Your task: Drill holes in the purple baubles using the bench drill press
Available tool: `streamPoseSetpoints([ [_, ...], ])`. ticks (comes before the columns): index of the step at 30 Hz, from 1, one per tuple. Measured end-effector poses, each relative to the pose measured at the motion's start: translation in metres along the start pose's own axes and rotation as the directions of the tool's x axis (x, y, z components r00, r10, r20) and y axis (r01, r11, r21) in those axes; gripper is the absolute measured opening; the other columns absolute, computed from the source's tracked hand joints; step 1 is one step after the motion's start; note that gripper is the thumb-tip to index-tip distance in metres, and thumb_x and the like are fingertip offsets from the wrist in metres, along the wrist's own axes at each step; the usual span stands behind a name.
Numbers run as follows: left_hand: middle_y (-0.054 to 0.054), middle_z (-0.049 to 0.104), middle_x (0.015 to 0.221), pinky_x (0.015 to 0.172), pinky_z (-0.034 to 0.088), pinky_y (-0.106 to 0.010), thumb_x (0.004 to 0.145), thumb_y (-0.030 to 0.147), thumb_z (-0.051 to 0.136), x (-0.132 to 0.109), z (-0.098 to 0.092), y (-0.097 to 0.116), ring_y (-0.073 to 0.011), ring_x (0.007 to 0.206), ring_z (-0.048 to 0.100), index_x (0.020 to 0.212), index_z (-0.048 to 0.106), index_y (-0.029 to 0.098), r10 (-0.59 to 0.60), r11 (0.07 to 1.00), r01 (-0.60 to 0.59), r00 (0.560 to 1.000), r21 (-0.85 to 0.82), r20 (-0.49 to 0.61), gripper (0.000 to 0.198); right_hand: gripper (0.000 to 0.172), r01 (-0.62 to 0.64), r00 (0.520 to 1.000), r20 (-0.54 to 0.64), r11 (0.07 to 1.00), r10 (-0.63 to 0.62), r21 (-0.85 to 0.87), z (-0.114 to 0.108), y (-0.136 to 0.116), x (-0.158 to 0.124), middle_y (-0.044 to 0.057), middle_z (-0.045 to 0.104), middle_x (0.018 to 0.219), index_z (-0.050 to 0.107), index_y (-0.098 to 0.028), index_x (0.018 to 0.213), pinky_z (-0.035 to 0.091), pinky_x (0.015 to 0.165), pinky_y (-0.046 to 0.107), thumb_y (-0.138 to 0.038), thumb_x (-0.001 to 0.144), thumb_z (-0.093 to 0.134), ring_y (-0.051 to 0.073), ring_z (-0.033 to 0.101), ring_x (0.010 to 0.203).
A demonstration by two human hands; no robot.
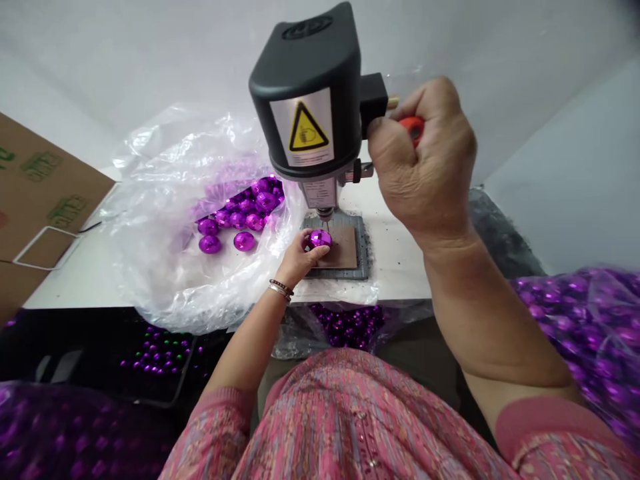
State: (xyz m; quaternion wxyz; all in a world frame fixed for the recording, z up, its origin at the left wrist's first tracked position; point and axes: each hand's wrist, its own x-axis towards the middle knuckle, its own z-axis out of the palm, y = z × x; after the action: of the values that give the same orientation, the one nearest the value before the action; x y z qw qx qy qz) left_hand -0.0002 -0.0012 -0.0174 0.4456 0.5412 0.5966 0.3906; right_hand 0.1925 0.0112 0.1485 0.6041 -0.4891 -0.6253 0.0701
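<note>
My left hand grips a shiny purple faceted ball between thumb and fingers, low over a brown board on the drill press base. Just above the ball is the thin bit in the chuck; whether they touch I cannot tell. Over it stands the dark drill press with a yellow warning label. Up on the right, my right hand is closed round the press's red-knobbed lever.
An open clear plastic bag with several purple balls lies left of the press. A cardboard box stands at far left. More bagged purple balls sit at right, and others below the white table.
</note>
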Motion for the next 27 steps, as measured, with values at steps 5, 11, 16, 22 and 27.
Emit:
streamPoseSetpoints([
  [5,-0.003,0.068,0.098,0.069,0.051,-0.025,0.073,0.033,0.077,-0.001,0.003,0.009,-0.0139,0.078,0.06,0.121,0.061,0.018,0.05,0.961,-0.043,0.999,0.271,-0.021,0.053,0.022,-0.004,0.999,0.042,1.0,0.004,0.013,-0.001,0.002,-0.001,-0.004,0.047,0.072,0.034,-0.022,0.075,0.039,0.07,0.022,-0.033,0.084,0.051,0.007,0.037,0.065],
  [11,-0.005,0.071,0.11,0.091,0.05,-0.032,0.069,0.03,0.08,0.003,0.013,0.023,-0.0211,0.098,0.065,0.129,0.062,0.018,0.089,0.88,-0.084,0.996,0.468,0.012,0.063,0.024,0.042,0.998,0.045,0.999,-0.043,0.013,-0.002,0.003,-0.002,-0.005,0.045,0.072,0.033,-0.02,0.078,0.035,0.068,0.018,-0.036,0.086,0.048,0.003,0.034,0.064],
  [16,-0.006,0.072,0.112,0.093,0.049,-0.032,0.065,0.03,0.082,0.013,0.014,0.019,-0.0217,0.1,0.065,0.135,0.059,0.016,0.061,0.912,-0.092,0.994,0.399,0.089,0.075,0.023,0.046,0.999,0.029,0.999,-0.046,0.002,-0.003,0.001,-0.002,-0.004,0.045,0.072,0.032,-0.02,0.077,0.037,0.068,0.017,-0.031,0.085,0.05,0.003,0.034,0.063],
  [22,-0.004,0.073,0.106,0.09,0.05,-0.032,0.064,0.032,0.083,0.015,0.014,0.011,-0.0205,0.094,0.066,0.138,0.057,0.017,0.046,0.92,-0.074,0.996,0.385,0.081,0.08,0.024,0.087,0.996,0.023,0.995,-0.086,-0.039,-0.005,0.003,-0.011,-0.004,0.041,0.07,0.036,-0.02,0.078,0.042,0.066,0.018,-0.034,0.086,0.053,0.004,0.037,0.06],
  [27,-0.005,0.073,0.109,0.093,0.05,-0.034,0.066,0.033,0.082,0.013,0.016,0.011,-0.0226,0.098,0.066,0.138,0.058,0.019,0.066,0.915,-0.089,0.995,0.394,0.072,0.077,0.021,0.173,0.985,0.017,0.979,-0.172,-0.104,-0.008,0.014,-0.033,-0.003,0.046,0.071,0.043,-0.02,0.081,0.047,0.068,0.022,-0.039,0.089,0.05,0.006,0.045,0.063],
])
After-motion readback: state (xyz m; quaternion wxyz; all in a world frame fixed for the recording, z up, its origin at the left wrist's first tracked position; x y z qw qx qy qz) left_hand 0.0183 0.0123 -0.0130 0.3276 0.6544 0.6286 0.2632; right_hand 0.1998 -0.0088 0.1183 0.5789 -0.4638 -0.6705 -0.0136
